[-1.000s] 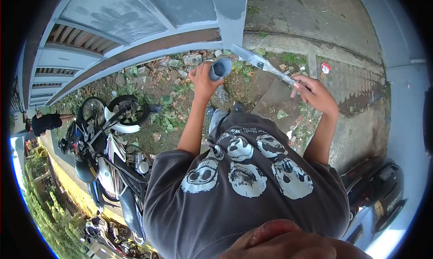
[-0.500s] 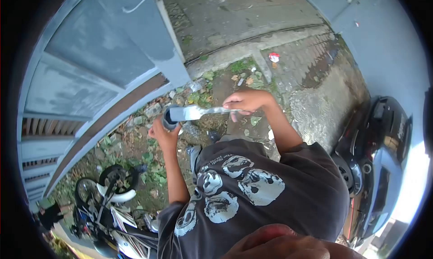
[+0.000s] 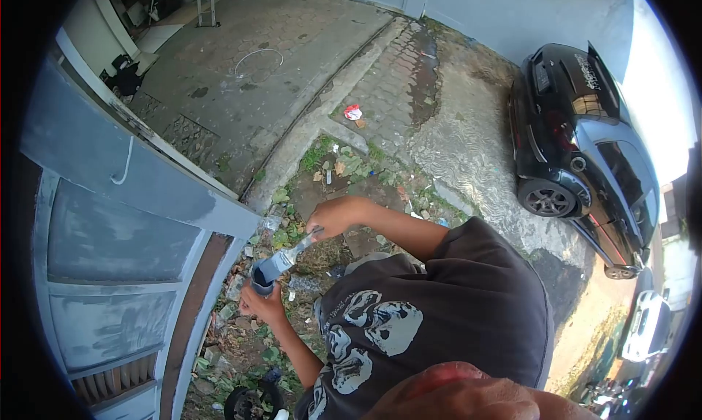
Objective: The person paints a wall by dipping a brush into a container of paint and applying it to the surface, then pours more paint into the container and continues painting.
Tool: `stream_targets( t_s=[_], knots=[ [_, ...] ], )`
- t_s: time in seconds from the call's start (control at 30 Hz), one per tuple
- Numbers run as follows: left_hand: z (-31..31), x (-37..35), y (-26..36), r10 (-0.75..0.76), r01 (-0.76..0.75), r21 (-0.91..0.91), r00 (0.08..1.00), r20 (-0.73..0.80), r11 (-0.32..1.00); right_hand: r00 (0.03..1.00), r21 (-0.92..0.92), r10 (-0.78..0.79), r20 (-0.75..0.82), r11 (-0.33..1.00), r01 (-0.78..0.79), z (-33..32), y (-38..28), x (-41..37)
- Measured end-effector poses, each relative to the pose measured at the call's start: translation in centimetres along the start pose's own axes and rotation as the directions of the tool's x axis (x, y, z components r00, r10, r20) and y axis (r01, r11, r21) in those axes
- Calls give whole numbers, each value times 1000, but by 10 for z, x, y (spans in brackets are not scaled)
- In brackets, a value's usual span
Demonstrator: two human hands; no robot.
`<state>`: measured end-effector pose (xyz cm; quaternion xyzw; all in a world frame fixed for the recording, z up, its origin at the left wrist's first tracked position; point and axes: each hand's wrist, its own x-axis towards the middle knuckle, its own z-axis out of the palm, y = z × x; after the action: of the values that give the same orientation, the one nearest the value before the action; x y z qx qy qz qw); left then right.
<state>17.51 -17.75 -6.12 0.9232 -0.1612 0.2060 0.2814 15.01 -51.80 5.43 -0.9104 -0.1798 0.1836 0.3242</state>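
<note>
We see 2 bare hands left of centre in the frame. Our left hand (image 3: 265, 306) is wrapped around a grey cup (image 3: 261, 282), its mouth turned upward. Our right hand (image 3: 338, 215), just above and to the right, grips the handle of a flat paintbrush (image 3: 285, 257); the brush slants down to the left, its bristle end at the mouth of the cup. How deep it reaches inside, we cannot tell. We see a blue-grey gate (image 3: 117, 248) filling the left side, a black car (image 3: 574, 135) at upper right, and a red-and-white scrap (image 3: 353, 113) on the ground at upper centre.
</note>
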Motion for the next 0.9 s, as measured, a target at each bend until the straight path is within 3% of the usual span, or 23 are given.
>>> stream_targets(
  t_s=[0.07,0.3,0.47,0.53,0.63,0.7,0.73,0.8,0.83,0.9],
  knots=[
    [1,5,-1,1,-1,8,1000,12,1000,996,37,88,-16,995,-88,0,-3,-3],
    [9,20,-27,48,-46,-37,996,74,998,984,14,177,-15,984,-177,-9,-32,-17],
    [-9,30,-48,-7,20,-107,992,123,994,973,76,199,-120,979,-190,-2,-41,-28],
    [-16,36,-60,-50,59,-113,995,85,992,957,73,271,-104,962,-264,-6,-53,-32],
    [-35,44,-77,-73,82,-136,995,70,987,967,109,249,-52,964,-242,-6,-70,-33],
    [-51,48,-87,-117,125,-172,991,59,977,935,327,337,-112,901,-285,4,-75,-31],
    [-54,46,-94,-114,121,-188,992,47,975,941,317,328,-80,904,-288,9,-78,-28],
    [-60,39,-112,-159,166,-170,986,57,971,846,709,525,87,564,-423,23,-77,-21],
    [-63,35,-120,-173,181,-156,983,67,971,899,843,420,121,434,-316,35,-72,-17],
    [-68,25,-133,-198,207,-144,977,73,968,900,873,429,81,404,-272,61,-76,-3]
  ],
)
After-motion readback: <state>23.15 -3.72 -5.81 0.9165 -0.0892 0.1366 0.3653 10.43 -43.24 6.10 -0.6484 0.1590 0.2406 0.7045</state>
